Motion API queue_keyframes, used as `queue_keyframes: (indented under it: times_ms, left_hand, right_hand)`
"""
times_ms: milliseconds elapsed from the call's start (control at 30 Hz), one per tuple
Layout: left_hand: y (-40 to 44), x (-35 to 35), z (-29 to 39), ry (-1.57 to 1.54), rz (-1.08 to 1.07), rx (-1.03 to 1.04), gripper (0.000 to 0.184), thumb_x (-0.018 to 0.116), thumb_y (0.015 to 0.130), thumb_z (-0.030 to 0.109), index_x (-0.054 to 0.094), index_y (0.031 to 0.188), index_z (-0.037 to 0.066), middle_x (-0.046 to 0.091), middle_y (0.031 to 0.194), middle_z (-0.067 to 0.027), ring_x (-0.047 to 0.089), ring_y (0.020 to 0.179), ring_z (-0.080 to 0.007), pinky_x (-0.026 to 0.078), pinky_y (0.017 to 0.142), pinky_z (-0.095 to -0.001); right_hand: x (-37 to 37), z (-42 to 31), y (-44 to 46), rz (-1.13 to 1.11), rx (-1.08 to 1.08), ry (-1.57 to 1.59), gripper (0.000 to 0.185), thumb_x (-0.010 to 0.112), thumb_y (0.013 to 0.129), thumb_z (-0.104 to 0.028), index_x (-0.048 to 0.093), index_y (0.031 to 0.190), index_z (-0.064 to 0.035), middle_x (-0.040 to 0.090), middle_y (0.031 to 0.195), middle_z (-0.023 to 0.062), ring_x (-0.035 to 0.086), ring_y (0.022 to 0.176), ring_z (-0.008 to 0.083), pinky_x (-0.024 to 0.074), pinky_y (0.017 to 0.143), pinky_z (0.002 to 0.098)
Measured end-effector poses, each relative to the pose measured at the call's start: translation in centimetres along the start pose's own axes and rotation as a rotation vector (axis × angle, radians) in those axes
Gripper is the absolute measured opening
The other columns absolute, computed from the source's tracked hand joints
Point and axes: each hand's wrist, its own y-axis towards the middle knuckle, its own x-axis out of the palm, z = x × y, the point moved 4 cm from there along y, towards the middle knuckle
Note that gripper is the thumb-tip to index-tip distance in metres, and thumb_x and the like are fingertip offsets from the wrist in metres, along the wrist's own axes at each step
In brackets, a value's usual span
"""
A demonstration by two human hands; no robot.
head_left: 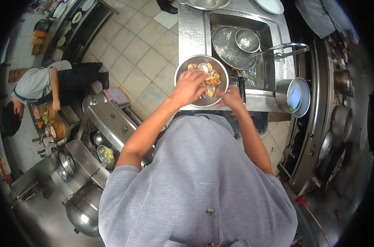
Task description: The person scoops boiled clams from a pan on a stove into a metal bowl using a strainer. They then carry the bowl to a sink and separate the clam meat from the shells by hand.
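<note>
A round steel bowl (181,71) stands at the near left corner of the sink counter. Inside it lie several open clams (211,78) with orange and white shells. Over the bowl's left side reaches my left hand (189,87), its fingers stretched out onto the clams and partly hiding them. My right hand (232,100) is at the bowl's lower right rim, fingers apart and slightly blurred. Whether it touches the rim I cannot tell.
The sink (269,76) holds a large pan (220,45) of water with a small steel bowl (248,40) in it, under a curved faucet (294,47). A steel pot (282,91) stands on the right. At left, another person (40,84) bends over cutting boards.
</note>
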Motion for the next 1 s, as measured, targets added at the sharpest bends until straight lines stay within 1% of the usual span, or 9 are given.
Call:
queue_keyframes:
  times_ms: [67,233,367,433,567,600,733,867,1000]
  left_hand:
    - [0.1,1.0,0.7,0.075,-0.128,0.046,0.033,0.071,0.088,0.015,0.067,0.120,0.008,0.065,0.124,-0.0096,0.054,0.124,-0.0327,0.040,0.106,-0.0487]
    - [0.1,-0.1,0.3,0.273,-0.168,0.047,0.025,0.074,0.078,0.013,0.072,0.103,0.008,0.061,0.106,-0.0100,0.054,0.109,-0.0313,0.037,0.104,-0.0498]
    - [1.2,1.7,-0.1,0.120,-0.191,-0.006,0.026,0.072,0.083,0.016,0.073,0.108,0.009,0.061,0.115,-0.0120,0.051,0.118,-0.0323,0.036,0.104,-0.0513]
    - [1.3,2.4,0.7,0.216,-0.284,0.159,0.029,0.071,0.084,0.016,0.074,0.113,0.014,0.060,0.118,-0.0111,0.050,0.118,-0.0320,0.035,0.105,-0.0512]
    - [-0.8,0.2,0.3,0.186,-0.355,0.183,0.020,0.069,0.087,0.019,0.077,0.106,0.017,0.058,0.127,-0.0113,0.048,0.124,-0.0336,0.032,0.108,-0.0515]
    - [-1.0,-0.8,0.9,0.232,-0.460,0.145,0.026,0.069,0.089,0.021,0.076,0.114,0.017,0.054,0.137,-0.0127,0.044,0.131,-0.0356,0.029,0.112,-0.0526]
    - [-3.0,-1.6,-0.4,0.222,-0.414,0.117,0.032,0.067,0.092,0.025,0.072,0.123,0.016,0.042,0.156,-0.0151,0.036,0.145,-0.0353,0.025,0.120,-0.0522]
    - [-2.5,-0.8,-0.7,0.206,-0.345,0.060,0.033,0.068,0.092,0.024,0.071,0.123,0.013,0.043,0.156,-0.0154,0.038,0.145,-0.0343,0.026,0.122,-0.0501]
    - [0.6,-1.0,0.9,0.230,-0.240,0.150,0.029,0.071,0.089,0.021,0.072,0.115,0.009,0.055,0.140,-0.0143,0.049,0.131,-0.0332,0.033,0.115,-0.0497]
  right_hand:
    - [2.2,0.9,-1.0,-0.249,0.212,0.308,0.039,0.061,0.091,-0.005,0.054,0.125,0.0117,0.069,0.106,0.0223,0.073,0.081,0.0298,0.0639,0.057,0.0372]
    - [3.2,0.9,-1.5,-0.232,0.171,0.432,0.036,0.056,0.090,0.002,0.055,0.125,0.0129,0.067,0.110,0.0238,0.072,0.081,0.0315,0.0642,0.058,0.0373]
    - [3.4,0.9,-1.8,-0.222,0.125,0.450,0.036,0.054,0.091,0.002,0.055,0.125,0.0143,0.067,0.111,0.0243,0.073,0.082,0.0327,0.0654,0.060,0.0385]
    - [3.4,1.2,-1.8,-0.217,0.129,0.460,0.036,0.053,0.091,0.003,0.054,0.125,0.0149,0.066,0.112,0.0246,0.073,0.083,0.0333,0.0658,0.060,0.0388]
    - [3.7,2.2,-1.4,-0.223,0.144,0.471,0.035,0.052,0.093,0.000,0.054,0.126,0.0118,0.065,0.114,0.0229,0.071,0.087,0.0319,0.0660,0.062,0.0411]
    - [3.8,2.4,-1.5,-0.209,0.153,0.484,0.035,0.051,0.093,0.001,0.053,0.125,0.0122,0.065,0.116,0.0235,0.071,0.088,0.0325,0.0662,0.063,0.0416]
    - [3.8,2.4,-1.5,-0.229,0.173,0.500,0.036,0.052,0.092,0.001,0.053,0.126,0.0131,0.064,0.118,0.0245,0.071,0.089,0.0334,0.0663,0.061,0.0418]
    - [3.5,2.0,-1.4,-0.206,0.123,0.478,0.037,0.053,0.091,0.001,0.054,0.125,0.0152,0.064,0.115,0.0260,0.072,0.087,0.0350,0.0663,0.058,0.0413]
    - [1.3,0.2,-1.4,-0.145,0.026,0.505,0.036,0.052,0.090,0.001,0.057,0.124,0.0137,0.066,0.113,0.0262,0.072,0.086,0.0342,0.0665,0.057,0.0411]
